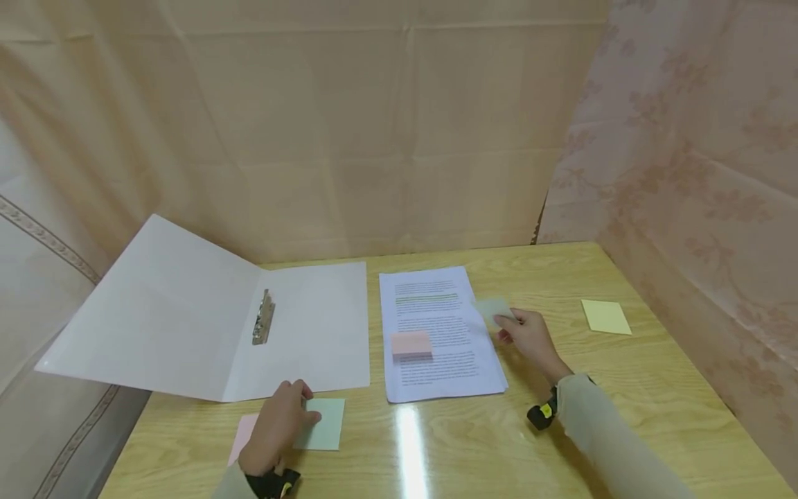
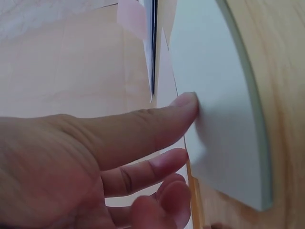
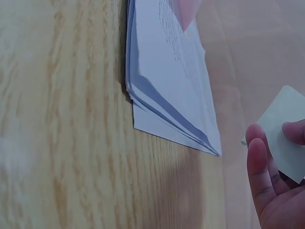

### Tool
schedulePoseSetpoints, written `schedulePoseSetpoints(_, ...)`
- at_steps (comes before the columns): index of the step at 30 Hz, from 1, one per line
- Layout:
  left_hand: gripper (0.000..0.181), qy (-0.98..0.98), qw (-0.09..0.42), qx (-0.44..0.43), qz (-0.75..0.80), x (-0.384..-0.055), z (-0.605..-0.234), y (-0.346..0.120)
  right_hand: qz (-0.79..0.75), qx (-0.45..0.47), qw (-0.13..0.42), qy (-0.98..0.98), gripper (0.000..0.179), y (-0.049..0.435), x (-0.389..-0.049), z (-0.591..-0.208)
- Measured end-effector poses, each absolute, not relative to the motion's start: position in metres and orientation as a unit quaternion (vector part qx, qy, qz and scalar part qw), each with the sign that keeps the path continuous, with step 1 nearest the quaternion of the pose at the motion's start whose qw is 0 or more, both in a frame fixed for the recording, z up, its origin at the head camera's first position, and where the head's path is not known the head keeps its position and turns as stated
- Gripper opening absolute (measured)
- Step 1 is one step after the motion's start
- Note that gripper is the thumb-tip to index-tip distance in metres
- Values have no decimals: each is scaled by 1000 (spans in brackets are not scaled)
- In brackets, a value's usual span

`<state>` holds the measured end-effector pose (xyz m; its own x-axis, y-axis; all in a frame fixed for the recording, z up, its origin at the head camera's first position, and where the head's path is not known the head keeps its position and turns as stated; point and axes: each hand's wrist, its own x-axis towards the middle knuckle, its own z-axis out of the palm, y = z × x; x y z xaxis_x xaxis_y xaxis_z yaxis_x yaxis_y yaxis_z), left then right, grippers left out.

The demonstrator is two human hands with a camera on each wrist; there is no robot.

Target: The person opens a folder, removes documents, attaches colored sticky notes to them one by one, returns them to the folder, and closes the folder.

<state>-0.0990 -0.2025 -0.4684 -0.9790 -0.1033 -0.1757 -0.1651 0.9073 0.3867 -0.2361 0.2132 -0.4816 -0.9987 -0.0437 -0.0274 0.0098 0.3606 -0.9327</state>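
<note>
My left hand (image 1: pixel 277 423) holds a pale green sticky note pad (image 1: pixel 327 426) against the table. In the left wrist view the thumb (image 2: pixel 152 126) presses on the pad's top face (image 2: pixel 214 95), and the curled fingers sit at its edge. My right hand (image 1: pixel 530 336) pinches a single pale green sticky note (image 1: pixel 492 308) between thumb and fingers, also seen in the right wrist view as a green note (image 3: pixel 281 124). This note is raised at the right edge of a stack of printed sheets (image 1: pixel 436 381). A pink sticky note (image 1: pixel 411 344) sits on the top sheet, below green-highlighted lines.
A white folder (image 1: pixel 318 333) lies open at the left, its metal clip (image 1: pixel 264 319) near the spine and its cover tilted up. A pink sticky note pad (image 1: pixel 242 436) is partly hidden by my left hand. A yellow pad (image 1: pixel 606 317) lies at the far right. Curtains hang behind the table.
</note>
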Motion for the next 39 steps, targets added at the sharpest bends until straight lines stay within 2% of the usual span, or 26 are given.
schedulePoseSetpoints(11, 21, 975, 82, -76, 191, -96, -466, -222, -573, 0, 37, 819, 29, 214, -237, -486)
schedulePoseSetpoints(23, 22, 972, 104, -98, 187, -91, -459, -234, -575, 0, 42, 817, 29, 217, -237, -488)
schedulePoseSetpoints(32, 20, 972, 59, -83, 210, -98, -455, -231, -568, 5, 40, 822, 32, 216, -238, -490)
schedulePoseSetpoints(39, 24, 970, 52, -73, 225, -107, -444, -218, -571, 7, 38, 820, 34, 213, -236, -489)
